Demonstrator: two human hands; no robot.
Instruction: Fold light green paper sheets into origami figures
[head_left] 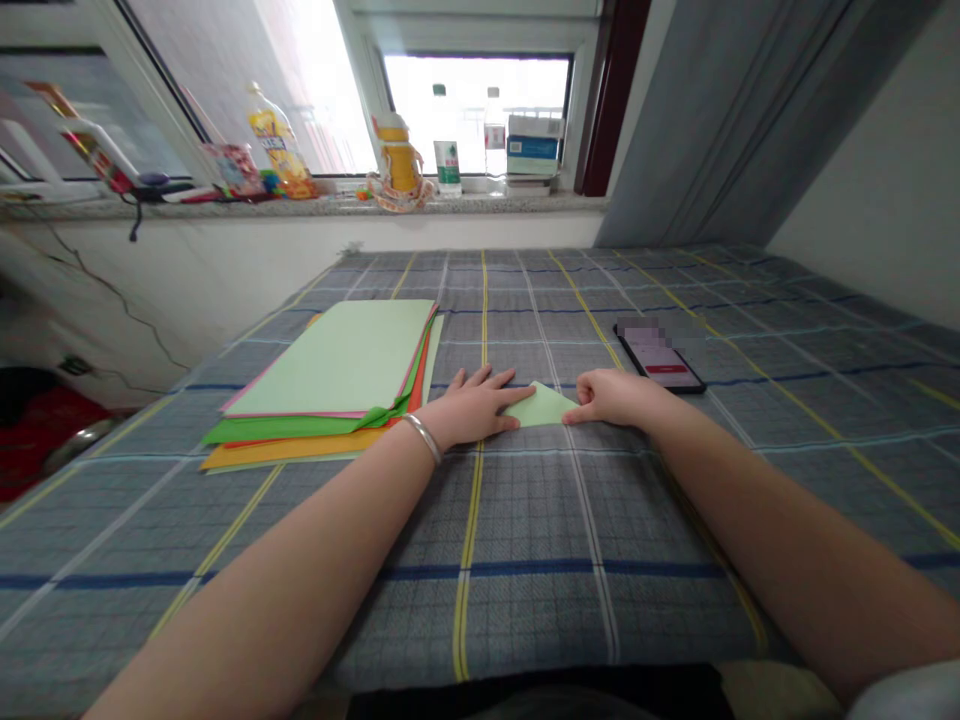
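Small pale green paper point(541, 407) lies on the plaid cloth point(525, 520) in front of you, between your two hands, its outline angular and pointed on the far side. Your left hand point(472, 405) rests palm down with its fingers spread, the forefinger and thumb reaching onto the left part of the paper; it grips nothing. Your right hand point(611, 397) has its fingers curled in, with the thumb and forefinger at the right corner (whether they pinch that corner or merely press on it cannot be told from this view). The step in hand appears to be a fold, with one side steadied and the other corner worked. The next move, so judged, calls for firm, even pressure from your left hand, so that the sheet does not slide, and for careful lining up of the edges by your right before any crease is run flat. To the left, near your bracelet point(424, 438), lies a stack of coloured paper point(337, 355), a pale green sheet on top. A phone point(664, 362) with its screen lit lies just beyond your right hand.
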